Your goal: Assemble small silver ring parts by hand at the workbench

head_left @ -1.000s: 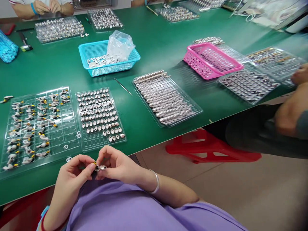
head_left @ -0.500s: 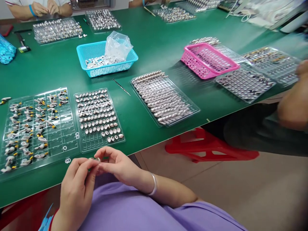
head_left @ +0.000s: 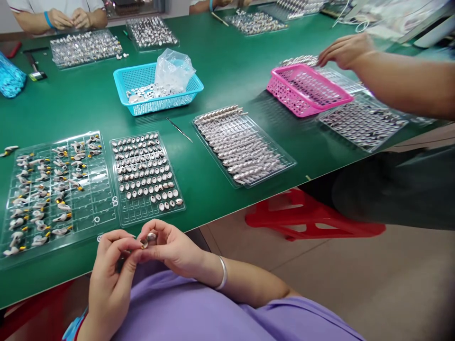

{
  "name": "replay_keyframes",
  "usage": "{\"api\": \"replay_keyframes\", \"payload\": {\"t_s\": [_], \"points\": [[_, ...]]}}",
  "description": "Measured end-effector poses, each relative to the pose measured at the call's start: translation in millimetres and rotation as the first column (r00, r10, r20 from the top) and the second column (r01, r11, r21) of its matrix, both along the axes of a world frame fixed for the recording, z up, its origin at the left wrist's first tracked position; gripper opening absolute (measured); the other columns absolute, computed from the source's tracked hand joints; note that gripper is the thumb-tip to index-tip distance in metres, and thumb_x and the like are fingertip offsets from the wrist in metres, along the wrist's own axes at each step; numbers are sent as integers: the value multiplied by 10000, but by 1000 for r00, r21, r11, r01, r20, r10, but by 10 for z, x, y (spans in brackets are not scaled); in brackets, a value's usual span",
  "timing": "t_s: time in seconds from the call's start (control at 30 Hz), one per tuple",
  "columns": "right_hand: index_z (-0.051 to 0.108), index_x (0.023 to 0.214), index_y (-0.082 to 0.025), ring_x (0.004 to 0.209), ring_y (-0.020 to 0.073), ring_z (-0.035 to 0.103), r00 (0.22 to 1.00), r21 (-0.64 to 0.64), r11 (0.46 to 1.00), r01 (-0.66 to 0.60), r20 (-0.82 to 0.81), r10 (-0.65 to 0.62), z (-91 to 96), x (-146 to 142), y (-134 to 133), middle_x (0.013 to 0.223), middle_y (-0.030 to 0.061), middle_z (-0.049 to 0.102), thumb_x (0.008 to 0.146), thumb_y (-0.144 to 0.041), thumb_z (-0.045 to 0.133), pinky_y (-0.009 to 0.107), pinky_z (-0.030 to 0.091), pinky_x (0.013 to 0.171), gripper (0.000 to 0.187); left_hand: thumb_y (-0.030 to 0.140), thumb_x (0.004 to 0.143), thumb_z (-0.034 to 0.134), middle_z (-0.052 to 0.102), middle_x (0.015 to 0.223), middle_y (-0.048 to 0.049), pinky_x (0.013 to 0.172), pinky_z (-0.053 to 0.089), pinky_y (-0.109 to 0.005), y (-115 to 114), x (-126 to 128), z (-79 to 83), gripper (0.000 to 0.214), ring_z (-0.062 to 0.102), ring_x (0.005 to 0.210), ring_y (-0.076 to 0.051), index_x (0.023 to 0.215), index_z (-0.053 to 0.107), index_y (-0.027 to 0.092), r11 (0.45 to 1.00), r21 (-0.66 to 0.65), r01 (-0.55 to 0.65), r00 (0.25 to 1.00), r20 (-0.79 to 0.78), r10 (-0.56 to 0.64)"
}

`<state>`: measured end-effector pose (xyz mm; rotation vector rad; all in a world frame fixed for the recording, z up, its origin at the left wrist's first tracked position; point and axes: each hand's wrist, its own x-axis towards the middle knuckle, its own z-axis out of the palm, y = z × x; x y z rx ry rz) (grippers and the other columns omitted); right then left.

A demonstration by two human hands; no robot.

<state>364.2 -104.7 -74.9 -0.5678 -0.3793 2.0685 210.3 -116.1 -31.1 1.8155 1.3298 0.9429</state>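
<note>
Over the table's front edge, my left hand [head_left: 113,267] and my right hand [head_left: 172,246] meet, fingertips pinched together. Between them is a small, shiny white-and-silver earbud part [head_left: 151,237], partly covered by my fingers. A bit of yellow shows at the left fingertips. Just beyond my hands lies a clear tray [head_left: 140,215] with rows of small oval earbud shells [head_left: 142,170]. To its left, a larger clear tray [head_left: 94,201] holds stemmed earbud pieces [head_left: 39,215] with yellow ends. A few white rings [head_left: 96,219] lie around that tray's right side.
Tweezers [head_left: 179,130] lie beyond the shell tray, near a blue basket [head_left: 133,106] holding loose parts and a plastic bag. Right of them are a tray of white stems [head_left: 245,147] and a pink basket [head_left: 302,109]. A co-worker's arm [head_left: 391,71] reaches in above a red stool [head_left: 309,215].
My fingers have shifted slightly, and more of the small earbud part shows at my right fingertips. The co-worker's arm at right has reached forward past the pink basket.
</note>
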Motion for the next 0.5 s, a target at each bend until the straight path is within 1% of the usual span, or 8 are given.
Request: {"api": "replay_keyframes", "payload": {"t_s": [0.1, 0.17, 0.23, 0.33, 0.5], "points": [[575, 799, -157, 661, 80, 662, 999, 71, 997, 25, 22, -26, -10, 9, -3, 776, -31, 665, 633, -237, 874, 225, 564, 684, 351, 226, 899, 576, 551, 910, 0, 640, 524, -181, 17, 23, 14, 71, 572, 782, -128, 885, 636, 261, 990, -135, -43, 996, 73, 53], [565, 787, -154, 672, 66, 646, 997, 129, 991, 45, 58, -53, -9, 16, -4, 793, -29, 654, 656, -236, 860, 206, 548, 694, 333, 265, 890, 592, 565, 876, 1, 642, 524, -184, 28, 26, 9, 60, 572, 764, -130, 853, 637, 250, 976, -217, -34, 991, 118, 61], [561, 786, -153, 692, 57, 630, 991, 180, 982, 50, 111, -71, -4, 24, -5, 796, -31, 636, 678, -248, 846, 195, 531, 714, 319, 292, 880, 607, 575, 848, 0, 661, 521, -192, 32, 22, -1, 73, 568, 768, -136, 839, 638, 239, 964, -265, -34, 988, 136, 72], [555, 800, -161, 702, 61, 609, 979, 214, 976, 27, 191, -69, 12, 38, -7, 792, -31, 614, 692, -291, 832, 198, 512, 715, 325, 312, 871, 616, 579, 841, -9, 663, 514, -205, 28, 21, -11, 98, 562, 769, -143, 834, 640, 224, 960, -276, -50, 989, 123, 87], [535, 807, -173, 694, 71, 577, 960, 227, 974, 5, 273, -68, 49, 61, -2, 803, -20, 602, 705, -363, 812, 217, 493, 699, 350, 307, 865, 620, 592, 835, -14, 652, 507, -220, 12, 45, -25, 96, 569, 768, -153, 829, 645, 221, 975, -212, -69, 991, 99, 92]]}}
